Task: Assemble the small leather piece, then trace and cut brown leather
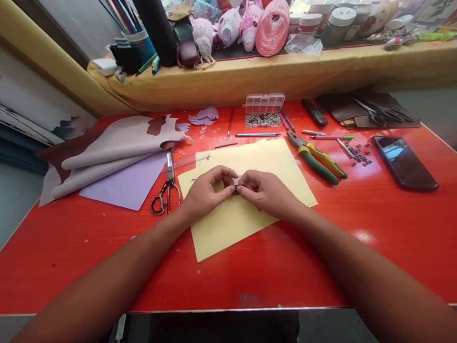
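Over yellow paper sheets (228, 233) on a red table, my left hand (209, 190) and my right hand (266, 191) meet at the fingertips. Between them they pinch a small piece (237, 180), pale grey on one face with a dark brown edge below. It looks like a leather scrap, though the fingers cover most of it. Both hands are closed, thumbs nearest me. Fabric scissors (169, 183) with black handles lie left of my left hand. Pliers (316, 159) with green and yellow grips rest to the right of the paper.
Folded brown leather (114, 138) with a pale underside lies left, over lilac paper (132, 186). Behind the sheets stands an open clear box (263, 119) of metal fittings. Loose fittings (362, 155), a phone (405, 163) and a box cutter (314, 112) are at right. Plush toys (228, 27) line the ledge.
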